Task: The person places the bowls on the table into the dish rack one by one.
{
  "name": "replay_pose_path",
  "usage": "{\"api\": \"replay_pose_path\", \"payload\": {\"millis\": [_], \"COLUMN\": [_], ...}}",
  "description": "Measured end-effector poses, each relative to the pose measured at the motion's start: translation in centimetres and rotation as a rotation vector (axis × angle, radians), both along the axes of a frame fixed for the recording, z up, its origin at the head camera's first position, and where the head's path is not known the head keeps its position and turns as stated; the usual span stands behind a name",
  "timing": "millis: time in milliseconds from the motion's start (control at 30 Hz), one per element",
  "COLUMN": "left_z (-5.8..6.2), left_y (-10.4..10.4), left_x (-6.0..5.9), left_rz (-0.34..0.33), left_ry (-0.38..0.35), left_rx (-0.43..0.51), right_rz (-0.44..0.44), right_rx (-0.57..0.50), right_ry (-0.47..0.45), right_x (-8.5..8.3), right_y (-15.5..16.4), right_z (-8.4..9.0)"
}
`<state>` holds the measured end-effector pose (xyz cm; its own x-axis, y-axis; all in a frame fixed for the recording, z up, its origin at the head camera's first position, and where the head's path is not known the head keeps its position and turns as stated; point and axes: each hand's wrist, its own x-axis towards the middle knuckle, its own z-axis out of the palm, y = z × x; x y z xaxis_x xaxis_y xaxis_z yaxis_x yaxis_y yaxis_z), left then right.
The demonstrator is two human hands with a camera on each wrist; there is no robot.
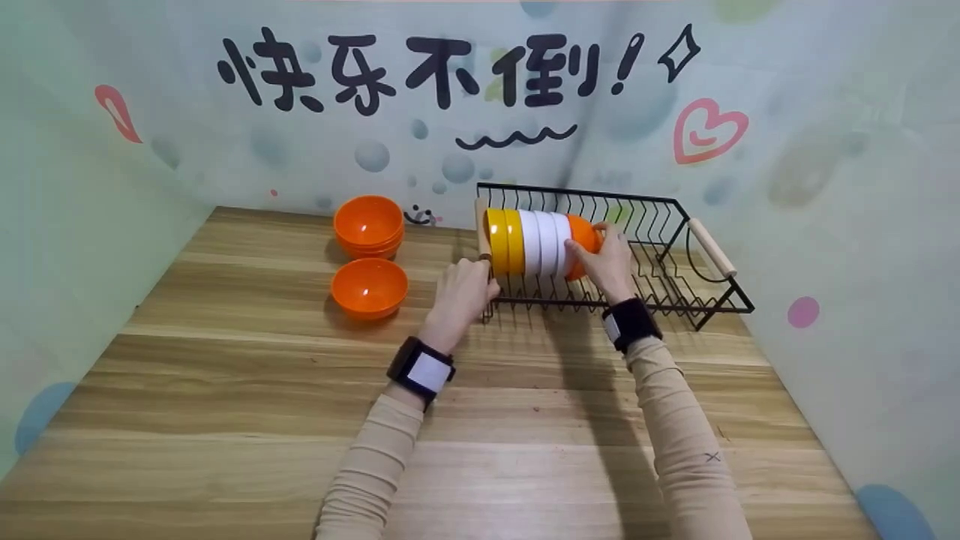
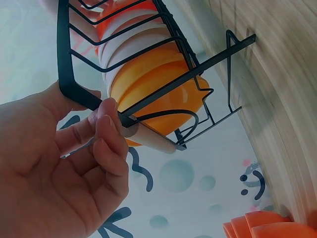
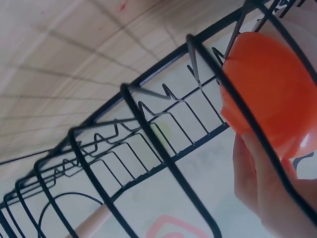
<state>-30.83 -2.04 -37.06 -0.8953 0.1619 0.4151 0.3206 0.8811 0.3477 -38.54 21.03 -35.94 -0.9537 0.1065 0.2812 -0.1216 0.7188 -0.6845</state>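
A pale wall printed with bubbles, a pink heart and large black characters backs a light wooden tabletop [image 1: 225,390]. On it, toward the right, stands a black wire dish rack with wooden end handles [image 1: 675,262]; in its left half a row of plastic bowls sits on edge, two yellow bowls [image 1: 504,241] at the left, three white bowls [image 1: 546,243] in the middle and one orange bowl [image 1: 585,238] at the right end. The right hand [image 1: 611,264] reaches into the rack with its fingers curled round that orange bowl, gripping it against the white ones. The left hand [image 1: 459,296] holds the rack's near left corner, thumb and fingers pinching the wire rim beside the wooden handle [image 2: 151,140]. Left of the rack, apart from it, sit a stack of orange bowls [image 1: 368,225] and, nearer the person, a single orange bowl [image 1: 369,287]
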Motion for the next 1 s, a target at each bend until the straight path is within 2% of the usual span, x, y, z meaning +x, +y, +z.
{"api": "replay_pose_path", "payload": {"millis": [367, 700, 833, 1000], "left_z": [0.04, 0.03, 0.06, 0.02], "left_y": [-0.01, -0.02, -0.02, 0.00], "left_x": [-0.05, 0.05, 0.07, 0.07], "left_rz": [0.003, 0.014, 0.013, 0.009], "left_ry": [-0.020, -0.013, -0.011, -0.011], "left_rx": [0.005, -0.004, -0.010, -0.009], "right_rz": [0.008, 0.021, 0.005, 0.011], "right_rx": [0.056, 0.045, 0.020, -0.048], "right_ry": [-0.035, 0.001, 0.062, 0.195], "right_x": [0.07, 0.09, 0.18, 0.83], "right_y": [-0.19, -0.28, -0.35, -0.37], "right_z": [0.01, -0.14, -0.11, -0.13]}}
